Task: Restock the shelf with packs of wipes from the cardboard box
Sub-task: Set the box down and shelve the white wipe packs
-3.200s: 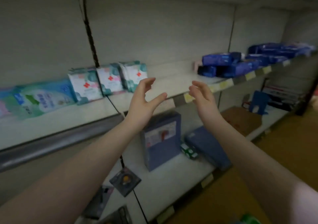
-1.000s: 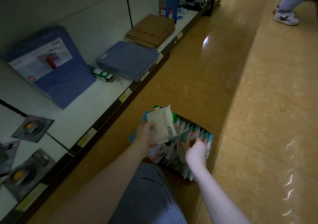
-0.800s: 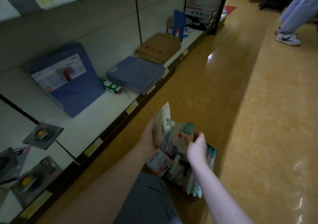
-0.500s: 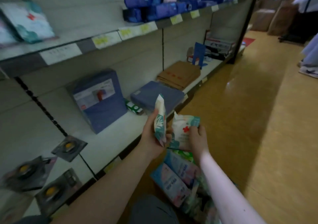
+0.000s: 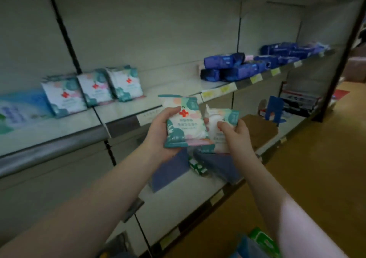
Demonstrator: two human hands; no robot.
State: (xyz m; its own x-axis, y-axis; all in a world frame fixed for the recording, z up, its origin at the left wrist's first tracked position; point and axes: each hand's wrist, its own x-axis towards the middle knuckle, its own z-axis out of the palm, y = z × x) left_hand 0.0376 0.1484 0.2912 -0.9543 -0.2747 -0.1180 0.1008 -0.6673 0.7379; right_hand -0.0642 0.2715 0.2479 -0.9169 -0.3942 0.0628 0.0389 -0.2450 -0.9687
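So, we're at the carry-and-place step. Our left hand [image 5: 158,134] is wrapped around a soft white-and-teal plastic pack of wipes with a red cross [image 5: 185,125], thumb across the front. Our right hand [image 5: 236,136] grips a second matching pack [image 5: 227,116], thumb pressed on its face. Both hands are full, nothing dangling. The two packs touch and overlap a little, held up right in front of the lip of the grey metal shelf [image 5: 174,88].

On that shelf, at about 10 o'clock from our hands, three upright packs of the same kind [image 5: 95,88] stand in a row against the back panel. Way out at 2 o'clock sit the dark blue wrapped packs [image 5: 227,67]. The stretch of shelf at roughly 12 o'clock, just right of the row, looks like where ours belong.

We can't really see the cardboard box itself, just some colourful packs [image 5: 259,242] poking in at 5 o'clock by the bottom edge.

Next move, we reckon, is to lift both over the lip and stand them red cross forward beside the rightmost pack. They look squishy, so they'll probably need a neighbour to lean on or they'll flop.
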